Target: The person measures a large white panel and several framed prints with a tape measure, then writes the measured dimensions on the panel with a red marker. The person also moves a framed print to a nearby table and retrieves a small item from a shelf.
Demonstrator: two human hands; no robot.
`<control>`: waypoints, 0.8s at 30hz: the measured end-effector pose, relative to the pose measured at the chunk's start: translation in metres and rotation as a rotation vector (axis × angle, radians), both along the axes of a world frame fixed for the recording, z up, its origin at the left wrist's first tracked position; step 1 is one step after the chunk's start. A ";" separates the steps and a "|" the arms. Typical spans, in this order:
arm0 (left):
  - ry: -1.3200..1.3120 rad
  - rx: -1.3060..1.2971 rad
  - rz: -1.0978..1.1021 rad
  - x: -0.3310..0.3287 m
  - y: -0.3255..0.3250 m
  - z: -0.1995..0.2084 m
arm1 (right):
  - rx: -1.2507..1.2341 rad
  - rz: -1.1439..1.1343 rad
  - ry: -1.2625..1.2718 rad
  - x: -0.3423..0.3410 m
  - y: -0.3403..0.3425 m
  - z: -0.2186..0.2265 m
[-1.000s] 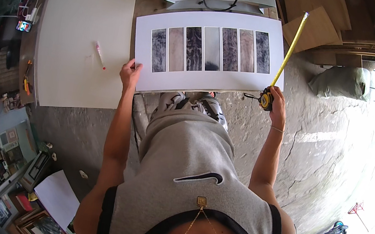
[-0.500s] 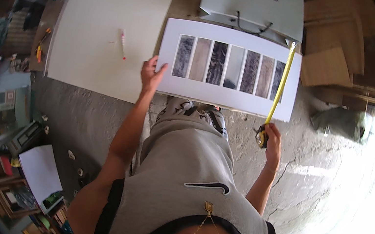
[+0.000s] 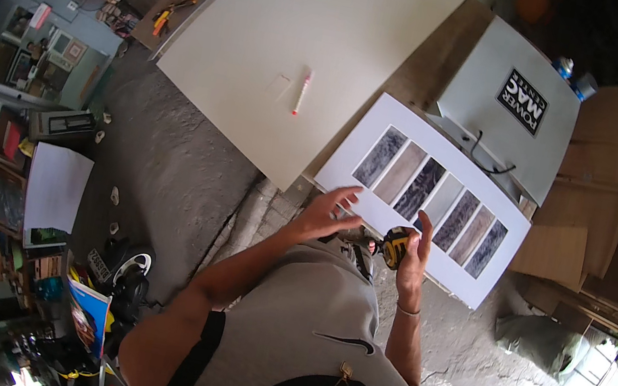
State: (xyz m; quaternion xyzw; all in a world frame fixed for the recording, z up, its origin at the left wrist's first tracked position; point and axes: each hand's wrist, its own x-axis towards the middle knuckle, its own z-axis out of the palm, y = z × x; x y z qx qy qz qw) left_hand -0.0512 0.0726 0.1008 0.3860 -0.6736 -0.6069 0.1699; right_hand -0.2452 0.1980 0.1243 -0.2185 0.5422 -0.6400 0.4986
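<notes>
A white mat board [image 3: 365, 125] lies at an angle in front of me, with a row of several narrow windows showing grey, black and brownish strips. My right hand [image 3: 413, 264] is closed around a yellow-and-black tape measure [image 3: 394, 248] at the board's near edge; no drawn-out blade shows. Beside it, to the left, my left hand [image 3: 328, 216] has its fingers apart over the board's near left edge and holds nothing I can see. A white marker pen with a red tip [image 3: 303, 92] rests on a large off-white sheet [image 3: 270, 31].
Behind the mat board lies a grey paper bag [image 3: 473, 69] with dark cord handles. Brown cardboard pieces [image 3: 553, 250] stand at the right, near a greenish sack [image 3: 537, 342]. Orange-handled tools [image 3: 167, 14] lie far left. Frames and a small motorbike [image 3: 124, 272] crowd the left side.
The yellow blade, earlier stretched across the mat board, is back in its case. My right hand has moved left with the tape measure. My left hand has released the board's edge. My view has turned.
</notes>
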 end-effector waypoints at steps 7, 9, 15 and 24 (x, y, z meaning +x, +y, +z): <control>0.223 0.126 0.114 0.002 -0.020 0.022 | 0.045 0.248 0.007 0.078 -0.081 0.016; 0.560 0.675 0.142 0.036 -0.052 0.019 | 0.028 0.372 -0.074 0.096 -0.100 0.026; 0.306 0.733 0.155 0.135 -0.175 0.024 | 0.006 0.406 0.270 0.122 -0.134 0.041; -0.595 -0.494 0.413 0.209 -0.381 -0.072 | 0.390 -0.107 0.321 0.077 -0.072 0.008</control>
